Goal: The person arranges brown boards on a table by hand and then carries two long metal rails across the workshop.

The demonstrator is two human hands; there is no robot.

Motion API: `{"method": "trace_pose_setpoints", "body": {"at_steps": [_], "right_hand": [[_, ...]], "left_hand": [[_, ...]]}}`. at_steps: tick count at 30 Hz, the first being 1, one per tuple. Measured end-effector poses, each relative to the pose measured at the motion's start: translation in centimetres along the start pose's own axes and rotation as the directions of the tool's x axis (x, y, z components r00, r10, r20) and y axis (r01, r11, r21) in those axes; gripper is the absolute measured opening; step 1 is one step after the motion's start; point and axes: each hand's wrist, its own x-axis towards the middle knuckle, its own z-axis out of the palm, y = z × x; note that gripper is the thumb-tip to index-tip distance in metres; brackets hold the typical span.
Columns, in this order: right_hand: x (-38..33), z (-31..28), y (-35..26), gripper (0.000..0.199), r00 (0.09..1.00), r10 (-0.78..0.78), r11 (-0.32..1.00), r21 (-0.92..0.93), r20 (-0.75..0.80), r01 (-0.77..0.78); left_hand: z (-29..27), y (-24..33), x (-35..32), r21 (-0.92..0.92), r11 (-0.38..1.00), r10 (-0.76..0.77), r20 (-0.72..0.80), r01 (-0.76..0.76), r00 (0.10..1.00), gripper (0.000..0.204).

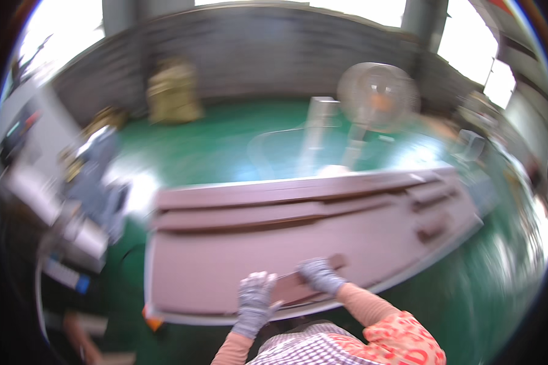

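A short brown strip (293, 290) lies at a slant near the front edge of a table with a pinkish-brown top (195, 267). My left hand (256, 303), in a grey glove, is at the strip's left end, its fingers on the far side and its thumb on the near side. Over the strip's right part, my right hand (321, 276) in a matching glove is closed, its fingers curled down. The strip's far end shows beyond the right hand. Motion blur hides the fine detail of both hands.
Long brown strips (249, 214) lie along the table's far side, with shorter brown pieces (431, 226) at the right. Beyond stand a pedestal fan (379, 97) and a white post (318, 131) on the green floor. Grey machinery (94, 188) is at the left.
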Motion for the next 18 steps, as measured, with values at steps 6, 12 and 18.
{"method": "trace_pose_setpoints", "body": {"at_steps": [6, 12, 18], "right_hand": [[-13.9, -3.8, 1.9, 0.055, 0.973, 0.171, 0.984, 0.031, 0.157, -0.178], [-25.9, 2.3, 8.4, 0.048, 0.932, 0.359, 0.931, 0.046, 0.038, -0.361], [-40.7, 6.2, 16.7, 0.068, 0.685, 0.623, 0.779, 0.217, -0.376, -0.589]], "left_hand": [[4.5, 11.1, 3.7, 0.095, 0.974, 0.152, 0.387, -0.204, 0.909, 0.098], [10.9, 21.9, 5.0, -0.134, 0.936, 0.35, 0.443, -0.325, 0.826, 0.073], [15.7, 36.9, 8.6, -0.278, 0.925, 0.36, 0.427, -0.258, 0.829, 0.059]]}}
